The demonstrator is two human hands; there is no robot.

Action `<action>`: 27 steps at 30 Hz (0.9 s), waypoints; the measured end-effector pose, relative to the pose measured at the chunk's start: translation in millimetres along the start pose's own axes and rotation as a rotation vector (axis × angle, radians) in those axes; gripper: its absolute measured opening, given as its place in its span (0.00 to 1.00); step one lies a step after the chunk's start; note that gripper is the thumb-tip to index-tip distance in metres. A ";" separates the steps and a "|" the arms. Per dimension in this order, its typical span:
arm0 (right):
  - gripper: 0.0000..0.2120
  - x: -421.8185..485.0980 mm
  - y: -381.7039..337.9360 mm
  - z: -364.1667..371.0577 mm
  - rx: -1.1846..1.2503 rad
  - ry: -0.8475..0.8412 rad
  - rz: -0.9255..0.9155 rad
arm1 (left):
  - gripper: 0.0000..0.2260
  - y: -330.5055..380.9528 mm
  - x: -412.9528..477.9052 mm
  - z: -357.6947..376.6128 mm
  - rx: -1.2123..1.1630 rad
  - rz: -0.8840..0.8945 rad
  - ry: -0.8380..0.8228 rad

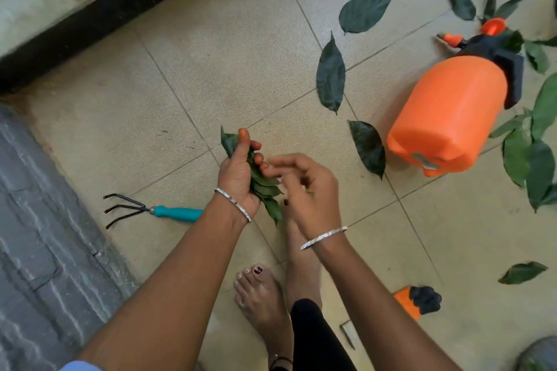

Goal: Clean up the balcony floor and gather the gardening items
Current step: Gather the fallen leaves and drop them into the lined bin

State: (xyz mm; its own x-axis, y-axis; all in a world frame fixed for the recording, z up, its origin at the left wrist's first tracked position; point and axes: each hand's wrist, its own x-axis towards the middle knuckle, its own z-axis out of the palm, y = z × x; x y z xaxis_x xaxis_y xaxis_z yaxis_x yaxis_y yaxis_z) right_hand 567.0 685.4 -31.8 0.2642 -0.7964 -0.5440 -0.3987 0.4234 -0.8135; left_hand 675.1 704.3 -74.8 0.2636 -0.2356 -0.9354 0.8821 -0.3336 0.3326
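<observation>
My left hand (238, 172) grips a bunch of dark green leaves (265, 187) over the tiled floor. My right hand (304, 187) hovers just right of the bunch, fingers loosely spread and holding nothing. More leaves lie loose on the tiles, one (330, 75) ahead and one (368, 146) beside an orange pressure sprayer (446, 111) lying on its side. A hand rake with a teal handle (177, 213) lies on the floor left of my left wrist.
A pale wall with a black skirting (99, 18) runs along the upper left. A grey stone strip (39, 250) borders the left. Many leaves (530, 156) are scattered at the right. An orange and black object (417, 301) lies near my bare feet (262, 295).
</observation>
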 end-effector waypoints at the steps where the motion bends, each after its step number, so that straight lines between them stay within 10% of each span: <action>1: 0.12 13.0 -2.0 -7.6 -0.014 0.086 0.020 | 0.16 2.7 1.2 2.3 -0.009 0.001 -0.009; 5: 0.07 93.3 8.8 -39.5 -0.339 0.335 -0.047 | 0.17 11.2 7.1 10.4 0.016 0.000 -0.028; 12: 0.26 204.9 26.9 -48.6 -0.722 0.278 -0.075 | 0.18 21.4 18.0 19.6 -0.021 -0.027 -0.102; 18: 0.03 195.7 31.2 -25.6 -0.642 0.213 -0.067 | 0.18 18.0 15.0 18.4 -0.011 -0.068 -0.115; 27: 0.21 62.5 72.7 -52.6 -0.355 0.442 -0.058 | 0.18 10.1 0.5 24.4 0.005 -0.115 -0.133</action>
State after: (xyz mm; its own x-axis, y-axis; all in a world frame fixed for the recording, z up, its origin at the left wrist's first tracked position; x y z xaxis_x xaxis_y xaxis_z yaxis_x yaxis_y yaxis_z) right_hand 508.4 643.8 -114.1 -0.0679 -0.9514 -0.3005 -0.6856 0.2633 -0.6787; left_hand 674.6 678.6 -69.0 0.1065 -0.3137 -0.9435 0.9013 -0.3702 0.2248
